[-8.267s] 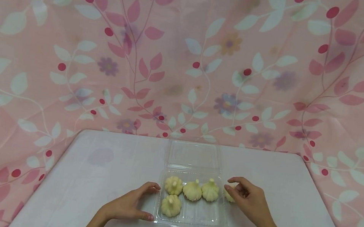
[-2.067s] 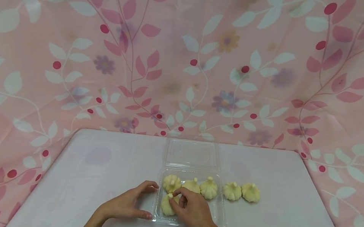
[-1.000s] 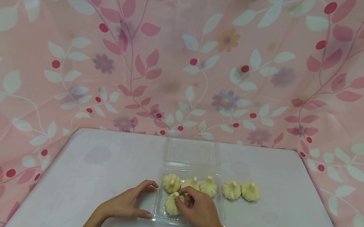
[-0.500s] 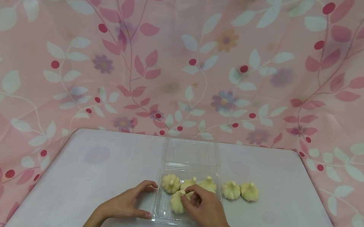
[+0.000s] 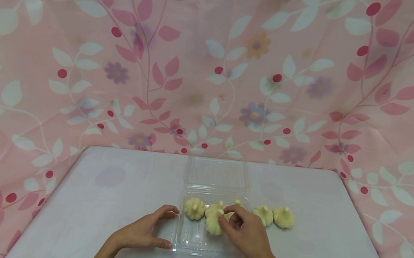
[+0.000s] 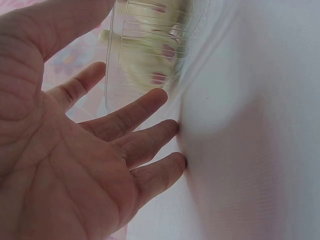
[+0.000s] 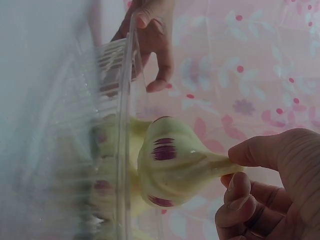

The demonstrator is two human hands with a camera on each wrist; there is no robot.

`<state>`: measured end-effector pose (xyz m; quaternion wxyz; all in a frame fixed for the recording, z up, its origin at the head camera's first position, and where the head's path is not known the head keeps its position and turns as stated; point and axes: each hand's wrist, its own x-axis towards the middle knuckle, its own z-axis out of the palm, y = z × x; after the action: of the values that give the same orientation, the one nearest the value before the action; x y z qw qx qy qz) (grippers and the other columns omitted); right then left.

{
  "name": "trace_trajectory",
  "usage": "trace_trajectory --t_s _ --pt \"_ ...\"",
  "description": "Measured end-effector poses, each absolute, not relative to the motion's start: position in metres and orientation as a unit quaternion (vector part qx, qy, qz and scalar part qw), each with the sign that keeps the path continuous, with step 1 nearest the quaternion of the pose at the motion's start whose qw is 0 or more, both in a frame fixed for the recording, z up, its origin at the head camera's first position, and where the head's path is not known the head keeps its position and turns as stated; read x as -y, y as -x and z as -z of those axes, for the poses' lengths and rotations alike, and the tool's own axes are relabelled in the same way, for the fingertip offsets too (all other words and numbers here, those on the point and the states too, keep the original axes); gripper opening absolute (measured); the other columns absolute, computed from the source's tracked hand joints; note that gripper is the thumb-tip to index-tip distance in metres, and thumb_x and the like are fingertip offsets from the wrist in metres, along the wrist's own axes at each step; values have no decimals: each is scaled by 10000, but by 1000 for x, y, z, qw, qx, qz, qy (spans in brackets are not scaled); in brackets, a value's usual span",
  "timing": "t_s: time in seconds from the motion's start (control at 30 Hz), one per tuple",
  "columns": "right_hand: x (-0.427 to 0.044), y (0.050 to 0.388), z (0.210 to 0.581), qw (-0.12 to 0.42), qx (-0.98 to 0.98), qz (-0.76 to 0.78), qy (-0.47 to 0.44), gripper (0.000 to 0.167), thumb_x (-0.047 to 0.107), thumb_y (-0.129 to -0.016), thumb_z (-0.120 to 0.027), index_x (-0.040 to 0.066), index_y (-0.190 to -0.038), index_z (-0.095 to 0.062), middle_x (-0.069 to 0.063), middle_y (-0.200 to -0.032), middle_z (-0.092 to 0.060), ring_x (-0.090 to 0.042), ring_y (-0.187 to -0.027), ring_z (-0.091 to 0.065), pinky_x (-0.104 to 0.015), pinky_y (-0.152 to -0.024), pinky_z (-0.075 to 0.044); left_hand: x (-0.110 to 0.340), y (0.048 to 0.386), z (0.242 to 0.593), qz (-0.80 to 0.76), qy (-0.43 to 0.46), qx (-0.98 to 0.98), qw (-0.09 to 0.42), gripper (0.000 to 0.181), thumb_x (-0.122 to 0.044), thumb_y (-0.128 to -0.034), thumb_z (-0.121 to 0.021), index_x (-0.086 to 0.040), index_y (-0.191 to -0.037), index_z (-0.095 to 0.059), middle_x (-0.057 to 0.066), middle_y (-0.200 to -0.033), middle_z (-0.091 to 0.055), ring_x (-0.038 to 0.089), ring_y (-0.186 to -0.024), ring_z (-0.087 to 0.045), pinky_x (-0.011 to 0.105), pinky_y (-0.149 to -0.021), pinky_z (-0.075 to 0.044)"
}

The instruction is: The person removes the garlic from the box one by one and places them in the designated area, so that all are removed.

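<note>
I have the right hand (image 5: 249,235) pinching a bulb (image 5: 214,226) by its stem, thumb against fingers, above the rim of the clear box (image 5: 197,249) (my right wrist view shows purple streaks on it). The left hand (image 5: 140,228) is loose and holds nothing, at the box's left side; I can't tell whether it touches. Three bulbs (image 5: 194,209) sit along the box's back, two spare bulbs (image 5: 284,218) just right of it, the open lid (image 5: 218,175) behind.
</note>
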<state>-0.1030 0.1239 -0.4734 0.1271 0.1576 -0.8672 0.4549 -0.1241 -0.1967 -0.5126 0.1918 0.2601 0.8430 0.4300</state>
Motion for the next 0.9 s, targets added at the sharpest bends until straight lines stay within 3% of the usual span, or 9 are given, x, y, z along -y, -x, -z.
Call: trace_trajectory --t_s 0.5,0.9 --pt "-151 108 459 136 852 -488 -132 143 153 -852 -792 202 -952 -702 125 -630 -541 -42 -543 -480 -228 -482 -421 196 124 514 -426 -257 -846 194 864 -475 -765 -824 -210 -1441 -357 42 -1414 -521 238 -1331 -452 588 -1070 -306" --pt "-176 114 449 150 858 -482 -98 146 172 -857 -789 178 -972 -698 96 -633 -568 -77 -519 -487 -239 -433 -400 197 124 514 -424 -259 -846 191 844 -473 -771 -821 -229 -1436 -362 38 -1412 -524 236 -1329 -455 586 -1071 -307"
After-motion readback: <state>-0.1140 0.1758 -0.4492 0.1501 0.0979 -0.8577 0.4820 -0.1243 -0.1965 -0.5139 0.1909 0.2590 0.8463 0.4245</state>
